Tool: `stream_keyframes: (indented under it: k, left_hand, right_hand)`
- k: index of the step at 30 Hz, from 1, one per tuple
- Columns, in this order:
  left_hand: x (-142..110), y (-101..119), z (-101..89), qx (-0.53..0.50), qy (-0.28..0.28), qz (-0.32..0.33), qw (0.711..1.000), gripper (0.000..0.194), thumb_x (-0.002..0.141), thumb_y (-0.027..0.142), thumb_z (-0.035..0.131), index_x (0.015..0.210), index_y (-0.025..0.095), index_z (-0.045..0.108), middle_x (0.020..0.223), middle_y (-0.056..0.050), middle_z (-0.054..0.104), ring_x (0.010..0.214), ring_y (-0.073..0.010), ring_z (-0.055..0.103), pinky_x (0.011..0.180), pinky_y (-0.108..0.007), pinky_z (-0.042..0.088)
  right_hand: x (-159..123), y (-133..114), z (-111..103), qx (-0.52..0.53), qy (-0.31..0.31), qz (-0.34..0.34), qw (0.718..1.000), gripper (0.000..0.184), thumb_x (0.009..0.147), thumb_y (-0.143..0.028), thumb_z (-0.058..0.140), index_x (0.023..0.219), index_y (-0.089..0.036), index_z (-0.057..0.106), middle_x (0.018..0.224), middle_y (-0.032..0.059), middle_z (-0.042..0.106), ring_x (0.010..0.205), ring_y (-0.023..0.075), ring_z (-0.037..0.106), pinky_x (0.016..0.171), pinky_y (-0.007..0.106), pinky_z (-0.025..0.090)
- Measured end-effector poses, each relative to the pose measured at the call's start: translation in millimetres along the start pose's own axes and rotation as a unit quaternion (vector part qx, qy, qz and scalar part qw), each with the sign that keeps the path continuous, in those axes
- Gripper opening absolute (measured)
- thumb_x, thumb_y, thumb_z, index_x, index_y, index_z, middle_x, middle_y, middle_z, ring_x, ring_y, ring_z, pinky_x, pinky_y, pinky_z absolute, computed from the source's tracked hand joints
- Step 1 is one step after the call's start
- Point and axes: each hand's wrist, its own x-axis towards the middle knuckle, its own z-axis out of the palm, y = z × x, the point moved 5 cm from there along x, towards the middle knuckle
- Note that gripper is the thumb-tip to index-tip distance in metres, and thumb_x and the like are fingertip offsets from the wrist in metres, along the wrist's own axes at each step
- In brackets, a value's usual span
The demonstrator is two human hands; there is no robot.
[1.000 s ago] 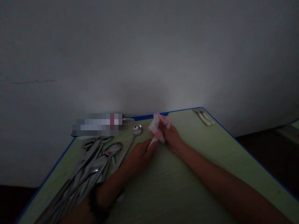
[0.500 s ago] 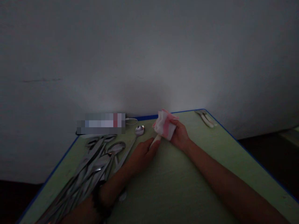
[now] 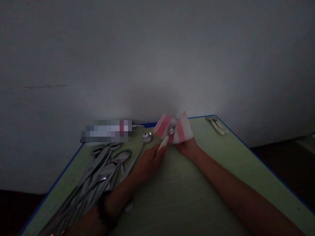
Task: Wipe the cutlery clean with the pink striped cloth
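Note:
My left hand (image 3: 151, 161) is closed around the pale handle of a fork (image 3: 163, 143), whose metal head points up and away from me. Behind and around that head lies a pink-and-white striped cloth (image 3: 184, 130), opened like a fold. From below and to the right, my right hand (image 3: 188, 148) grips the cloth; its fingers are mostly hidden by the fabric. Just left of my left hand, a long-handled spoon (image 3: 147, 138) rests on the table.
A pile of metal spoons and other cutlery (image 3: 98, 177) covers the left of the green, blue-edged table (image 3: 192, 196). Two pale-handled forks (image 3: 216, 126) lie at the far right corner. A blurred-out device (image 3: 107, 131) with a white cable stands against the wall (image 3: 157, 59).
The cloth was bunched over the fork's head; now it is spread apart and the head shows. My right hand has turned beneath the cloth. My left hand keeps its hold.

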Motion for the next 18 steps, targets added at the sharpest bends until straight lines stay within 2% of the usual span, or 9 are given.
stream_keyframes:
  k: [3, 6, 10, 15, 18]
  left_hand:
    - [0.1, 2.1, 0.1, 0.014, -0.002, 0.011, 1.000, 0.038, 0.090, 0.044, 0.030, 0.073, 0.017, 0.050, 0.064, 0.001, 0.055, 0.058, -0.0130, 0.050, 0.053, -0.023, 0.033]
    - [-1.0, 4.6, 1.6, 0.021, -0.013, 0.026, 0.999, 0.036, 0.090, 0.044, 0.031, 0.077, 0.018, 0.052, 0.067, 0.000, 0.057, 0.061, -0.0139, 0.054, 0.057, -0.024, 0.035]
    - [-3.5, 6.8, 3.7, 0.033, -0.024, 0.033, 0.999, 0.036, 0.090, 0.044, 0.031, 0.080, 0.018, 0.053, 0.068, 0.000, 0.059, 0.062, -0.0150, 0.056, 0.057, -0.025, 0.036]
    - [-4.6, 8.6, 3.9, 0.034, -0.027, 0.038, 0.998, 0.037, 0.091, 0.043, 0.029, 0.081, 0.018, 0.054, 0.068, 0.000, 0.061, 0.060, -0.0150, 0.055, 0.055, -0.025, 0.037]
    - [-3.7, 10.6, 2.5, 0.030, -0.023, 0.043, 0.998, 0.038, 0.091, 0.042, 0.029, 0.083, 0.017, 0.056, 0.072, -0.002, 0.063, 0.062, -0.0153, 0.056, 0.057, -0.025, 0.039]
  right_hand:
    - [-2.4, 3.0, -2.1, 0.051, -0.007, 0.033, 0.998, 0.018, 0.078, -0.037, 0.053, 0.078, -0.023, 0.065, 0.077, -0.0018, 0.066, 0.073, 0.0140, 0.060, 0.066, 0.026, 0.050]
    - [-2.3, 8.3, -5.9, 0.039, -0.026, 0.027, 0.999, 0.013, 0.072, -0.032, 0.058, 0.081, -0.023, 0.064, 0.079, -0.0023, 0.066, 0.073, 0.0140, 0.060, 0.063, 0.025, 0.048]
    - [-0.5, 17.9, -12.3, -0.005, -0.008, 0.036, 0.999, 0.019, 0.065, -0.029, 0.068, 0.079, -0.018, 0.063, 0.074, -0.0005, 0.066, 0.064, 0.0123, 0.058, 0.062, 0.024, 0.047]
    - [1.5, 20.4, -13.3, -0.031, -0.014, 0.030, 0.999, 0.029, 0.065, -0.034, 0.070, 0.086, -0.015, 0.064, 0.082, 0.0030, 0.068, 0.075, 0.0138, 0.061, 0.072, 0.026, 0.047]
    - [-0.7, 22.7, -12.9, -0.029, -0.001, 0.030, 0.999, 0.029, 0.065, -0.034, 0.070, 0.086, -0.015, 0.064, 0.081, 0.0027, 0.068, 0.075, 0.0143, 0.061, 0.072, 0.026, 0.047]
